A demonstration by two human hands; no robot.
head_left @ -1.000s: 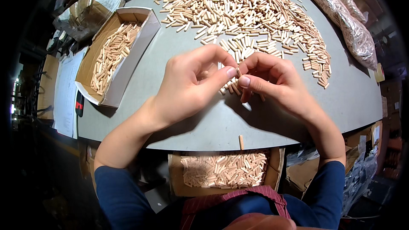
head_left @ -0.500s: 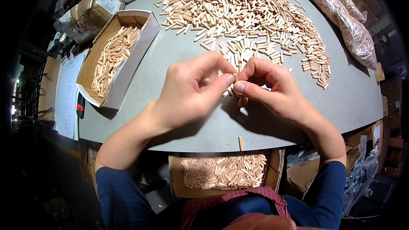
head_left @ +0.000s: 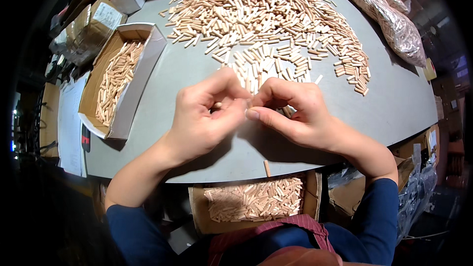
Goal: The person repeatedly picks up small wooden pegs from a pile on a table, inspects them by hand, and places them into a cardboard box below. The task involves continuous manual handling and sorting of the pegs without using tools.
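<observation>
My left hand (head_left: 209, 113) is closed, with the end of a wooden dowel (head_left: 217, 105) showing inside its curled fingers. Facing it, my right hand (head_left: 295, 111) is closed too, thumb and forefinger pinched against the left fingertips. The spot where the fingertips meet is blurred, so what lies between them is hard to see; part of a dowel seems to show under the right fingers. Just beyond both hands spreads a big heap of short pale dowels (head_left: 256, 15). One loose dowel (head_left: 267, 168) lies near the table's front edge.
A long white cardboard box (head_left: 153, 51) of dowels stands at left, beside paper sheets (head_left: 72, 123). Below the grey table's (head_left: 157, 118) front edge is an open carton (head_left: 199, 212) of dowels. A clear bag (head_left: 389, 19) full of dowels lies at the far right.
The whole view has shifted slightly, the table moving left in it. Both hands stay together; the dowel seen upright between their fingertips before is now hidden or blurred.
</observation>
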